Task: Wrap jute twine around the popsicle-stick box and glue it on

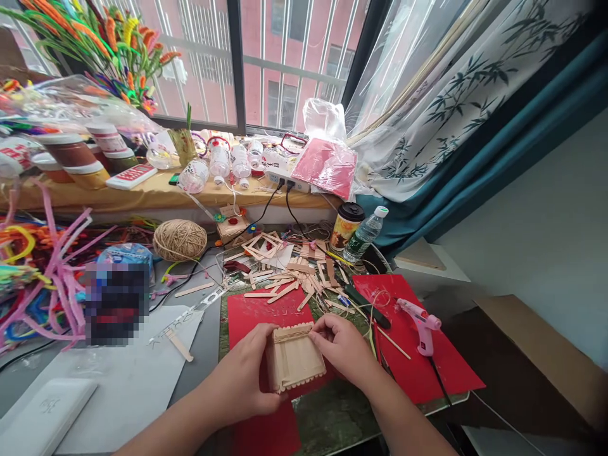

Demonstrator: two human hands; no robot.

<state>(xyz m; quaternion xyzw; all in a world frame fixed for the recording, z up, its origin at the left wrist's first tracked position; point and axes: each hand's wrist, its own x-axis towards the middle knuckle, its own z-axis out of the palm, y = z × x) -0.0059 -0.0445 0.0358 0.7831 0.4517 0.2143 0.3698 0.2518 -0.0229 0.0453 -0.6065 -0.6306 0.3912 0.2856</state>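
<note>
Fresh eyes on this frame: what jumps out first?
Bottom centre, the left hand and right hand grip a small popsicle-stick box. To their right a pink glue gun lies on a red sheet, and behind the box is a heap of loose sticks. At far left sprawls a tangle of bright pipe cleaners.

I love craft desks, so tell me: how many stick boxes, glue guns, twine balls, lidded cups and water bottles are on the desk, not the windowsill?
Popsicle-stick box: 1
Pink glue gun: 1
Ball of twine: 1
Lidded paper cup: 1
Water bottle: 1
Total: 5
</note>
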